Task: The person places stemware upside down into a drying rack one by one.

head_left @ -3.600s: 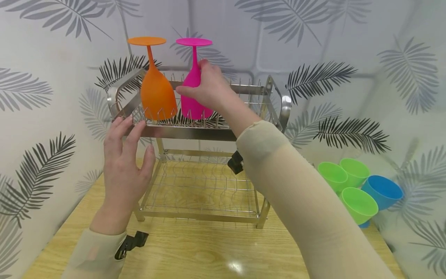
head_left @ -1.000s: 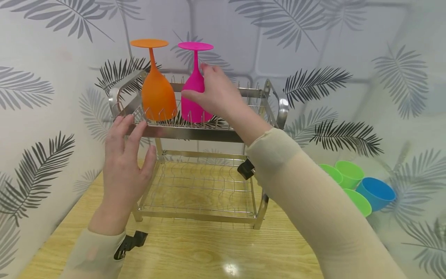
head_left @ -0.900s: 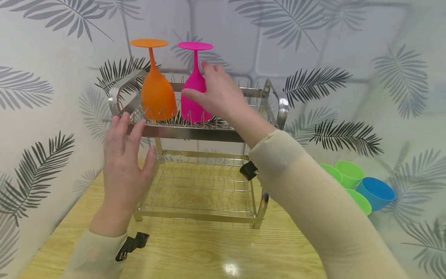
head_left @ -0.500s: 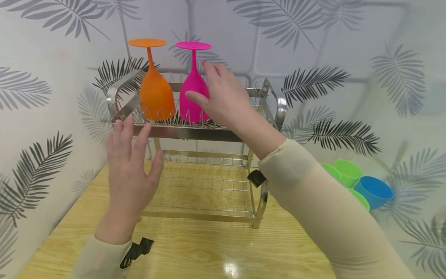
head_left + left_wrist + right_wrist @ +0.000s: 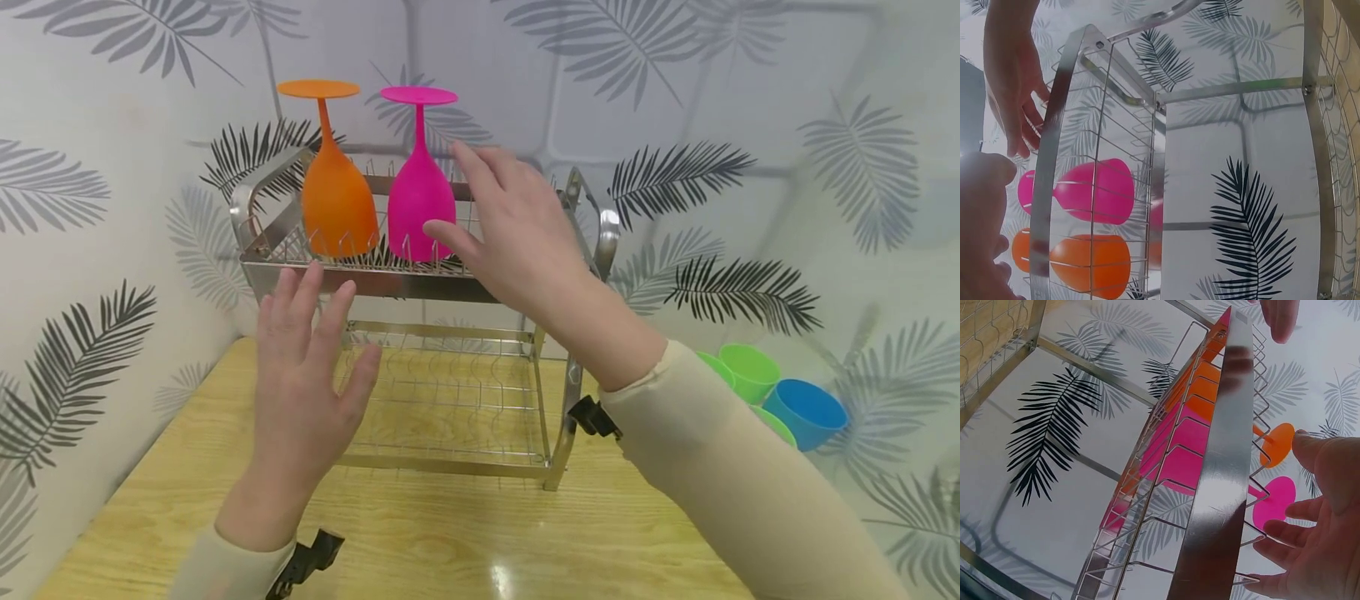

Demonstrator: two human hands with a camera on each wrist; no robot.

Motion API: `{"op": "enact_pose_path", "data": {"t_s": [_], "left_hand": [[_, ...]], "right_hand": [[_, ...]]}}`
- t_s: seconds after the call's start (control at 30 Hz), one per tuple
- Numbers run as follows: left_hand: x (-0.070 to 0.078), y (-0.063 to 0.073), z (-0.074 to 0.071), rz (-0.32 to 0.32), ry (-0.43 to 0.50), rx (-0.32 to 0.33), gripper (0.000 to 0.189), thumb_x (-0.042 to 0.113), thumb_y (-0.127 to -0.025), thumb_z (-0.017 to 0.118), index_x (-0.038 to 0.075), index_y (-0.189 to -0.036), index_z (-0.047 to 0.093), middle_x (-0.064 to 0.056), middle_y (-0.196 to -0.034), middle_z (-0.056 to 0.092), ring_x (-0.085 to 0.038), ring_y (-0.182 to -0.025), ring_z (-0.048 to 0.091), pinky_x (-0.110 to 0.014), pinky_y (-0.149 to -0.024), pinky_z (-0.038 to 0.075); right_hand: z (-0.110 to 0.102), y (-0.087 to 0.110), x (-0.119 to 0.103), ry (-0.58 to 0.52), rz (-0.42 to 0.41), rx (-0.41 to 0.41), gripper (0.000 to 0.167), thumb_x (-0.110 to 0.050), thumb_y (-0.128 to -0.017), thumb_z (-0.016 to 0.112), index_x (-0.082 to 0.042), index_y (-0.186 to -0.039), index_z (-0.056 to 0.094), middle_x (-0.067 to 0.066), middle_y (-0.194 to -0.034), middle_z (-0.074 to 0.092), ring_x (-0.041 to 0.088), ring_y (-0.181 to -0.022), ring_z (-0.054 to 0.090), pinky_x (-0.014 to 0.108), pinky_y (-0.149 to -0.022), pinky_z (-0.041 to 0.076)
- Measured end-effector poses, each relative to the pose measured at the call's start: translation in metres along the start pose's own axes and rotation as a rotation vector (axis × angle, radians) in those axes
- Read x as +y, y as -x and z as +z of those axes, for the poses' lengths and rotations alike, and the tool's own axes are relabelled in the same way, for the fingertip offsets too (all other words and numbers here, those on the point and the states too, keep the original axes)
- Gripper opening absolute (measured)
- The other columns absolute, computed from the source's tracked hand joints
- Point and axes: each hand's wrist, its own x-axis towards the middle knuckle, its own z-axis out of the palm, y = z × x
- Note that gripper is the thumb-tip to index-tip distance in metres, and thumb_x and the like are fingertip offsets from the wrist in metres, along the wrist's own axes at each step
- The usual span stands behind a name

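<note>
Two plastic goblets stand upside down on the top tier of a metal dish rack (image 5: 420, 286): an orange goblet (image 5: 339, 204) at the left and a pink goblet (image 5: 422, 204) to its right. My right hand (image 5: 525, 229) hovers at the right of the pink goblet with fingers spread, holding nothing; its thumb overlaps the goblet's lower edge in the head view. My left hand (image 5: 307, 375) is raised in front of the rack's left front, fingers extended and holding nothing. In the right wrist view the pink goblet's foot (image 5: 1275, 501) shows near the right fingers.
At the right, partly behind my sleeve, stand several green cups (image 5: 750, 371) and a blue cup (image 5: 806, 412). The rack's lower wire tier (image 5: 450, 400) sits close over the wooden table (image 5: 450, 533). A leaf-patterned wall (image 5: 637, 83) rises behind.
My right hand has let go of the pink goblet and drawn back to the right. My left hand has left the rack's front rail, moving right and down. Both goblets stay in place.
</note>
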Motion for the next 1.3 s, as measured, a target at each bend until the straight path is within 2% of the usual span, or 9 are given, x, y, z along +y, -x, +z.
{"op": "enact_pose_path", "data": {"t_s": [0.27,0.47,0.63,0.83,1.0,1.3], "left_hand": [[0.012,0.004,0.003,0.018,0.038,-0.032,0.056,0.040,-0.116,0.052,0.005,-0.159,0.053,-0.019,-0.171,0.044,-0.047,-0.162,0.030,-0.071,-0.132,0.014],[0.019,0.005,0.006,0.015,0.062,-0.047,0.056,0.042,-0.116,0.051,0.004,-0.158,0.055,-0.019,-0.169,0.046,-0.047,-0.161,0.032,-0.070,-0.132,0.014],[0.025,0.009,0.009,0.014,0.076,-0.083,0.056,0.042,-0.116,0.050,0.005,-0.159,0.054,-0.019,-0.170,0.046,-0.045,-0.162,0.031,-0.069,-0.133,0.014],[0.033,0.014,0.014,0.014,0.100,-0.104,0.056,0.043,-0.117,0.049,0.006,-0.160,0.053,-0.017,-0.171,0.045,-0.042,-0.164,0.028,-0.068,-0.133,0.013],[0.042,0.017,0.017,0.026,0.107,-0.113,0.055,0.041,-0.117,0.050,0.006,-0.160,0.053,-0.014,-0.171,0.045,-0.040,-0.164,0.029,-0.068,-0.133,0.015],[0.054,0.024,0.027,0.047,0.103,-0.132,0.058,0.046,-0.117,0.049,0.006,-0.159,0.055,-0.017,-0.171,0.045,-0.041,-0.163,0.031,-0.068,-0.132,0.018]], "right_hand": [[-0.003,0.030,0.010,-0.023,-0.083,0.076,0.086,-0.052,-0.107,0.070,-0.012,-0.174,0.034,0.013,-0.168,0.045,0.033,-0.155,0.041,0.047,-0.132,0.030],[-0.006,0.057,0.018,-0.089,-0.077,0.085,0.088,-0.052,-0.106,0.073,-0.015,-0.175,0.033,0.011,-0.174,0.039,0.031,-0.162,0.032,0.049,-0.134,0.026],[-0.006,0.077,0.024,-0.131,-0.093,0.126,0.088,-0.045,-0.103,0.079,-0.014,-0.174,0.036,0.012,-0.171,0.042,0.032,-0.160,0.036,0.051,-0.132,0.031],[-0.008,0.100,0.035,-0.152,-0.055,0.140,0.088,-0.039,-0.103,0.082,-0.014,-0.173,0.036,0.012,-0.172,0.041,0.034,-0.159,0.036,0.054,-0.131,0.031],[-0.012,0.122,0.044,-0.126,-0.007,0.133,0.089,-0.038,-0.103,0.081,-0.014,-0.174,0.034,0.012,-0.174,0.038,0.037,-0.159,0.036,0.060,-0.129,0.033],[-0.007,0.151,0.065,-0.122,0.022,0.138,0.092,-0.031,-0.101,0.085,-0.011,-0.174,0.033,0.016,-0.173,0.037,0.041,-0.158,0.036,0.064,-0.127,0.034]]}}
